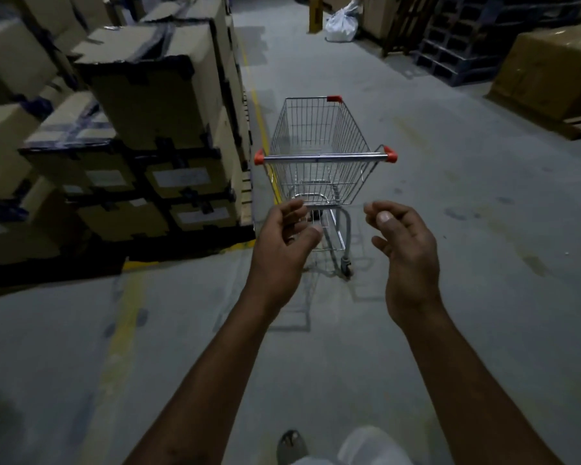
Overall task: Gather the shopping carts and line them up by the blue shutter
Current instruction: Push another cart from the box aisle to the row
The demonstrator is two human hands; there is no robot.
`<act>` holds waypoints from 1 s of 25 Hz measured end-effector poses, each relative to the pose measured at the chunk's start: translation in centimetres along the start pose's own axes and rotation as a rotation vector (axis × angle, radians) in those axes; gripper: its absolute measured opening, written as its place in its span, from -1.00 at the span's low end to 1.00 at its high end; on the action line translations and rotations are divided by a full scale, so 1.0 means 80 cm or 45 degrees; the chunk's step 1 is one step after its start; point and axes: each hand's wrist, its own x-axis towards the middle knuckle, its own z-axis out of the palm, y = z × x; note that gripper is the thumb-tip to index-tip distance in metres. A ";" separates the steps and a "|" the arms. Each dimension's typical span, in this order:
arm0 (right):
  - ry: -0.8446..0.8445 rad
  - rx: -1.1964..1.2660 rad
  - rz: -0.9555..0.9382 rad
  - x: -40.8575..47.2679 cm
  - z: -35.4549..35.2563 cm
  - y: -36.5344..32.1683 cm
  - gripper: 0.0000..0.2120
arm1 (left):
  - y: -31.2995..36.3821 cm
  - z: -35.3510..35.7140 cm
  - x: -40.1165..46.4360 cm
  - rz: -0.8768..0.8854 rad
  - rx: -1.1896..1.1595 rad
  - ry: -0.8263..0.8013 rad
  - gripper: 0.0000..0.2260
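Observation:
A silver wire shopping cart (319, 149) with red corner caps stands on the grey concrete floor straight ahead, its handle bar (326, 158) facing me. Both my arms reach forward. My left hand (282, 250) hovers below and short of the handle, fingers curled apart, holding nothing. My right hand (405, 253) is level with it to the right, also empty with loosely curled fingers. Neither hand touches the cart. No blue shutter is in view.
Stacked cardboard boxes (141, 129) on pallets line the left, bordered by a yellow floor line (259, 105). Dark plastic pallets (460, 48) and a wrapped brown load (550, 65) stand at right. A white sack (341, 23) and yellow post (315, 13) lie far ahead.

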 end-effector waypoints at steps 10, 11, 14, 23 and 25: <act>-0.052 -0.064 0.019 0.305 0.042 0.103 -0.76 | -0.073 0.020 0.286 -0.056 0.089 0.054 -0.55; -0.074 -0.068 0.025 0.339 0.046 0.110 -0.77 | -0.079 0.022 0.314 -0.069 0.118 0.054 -0.54; -0.153 -0.181 0.090 0.445 0.055 0.134 -0.82 | -0.099 0.028 0.407 -0.141 0.377 0.041 -0.58; -0.847 -1.758 0.054 0.609 0.068 0.294 -0.49 | -0.221 0.054 0.544 -0.164 1.235 -0.204 -0.41; -0.894 -1.964 -0.081 0.601 0.061 0.318 -0.54 | -0.247 0.045 0.557 -0.074 1.528 -0.401 -0.33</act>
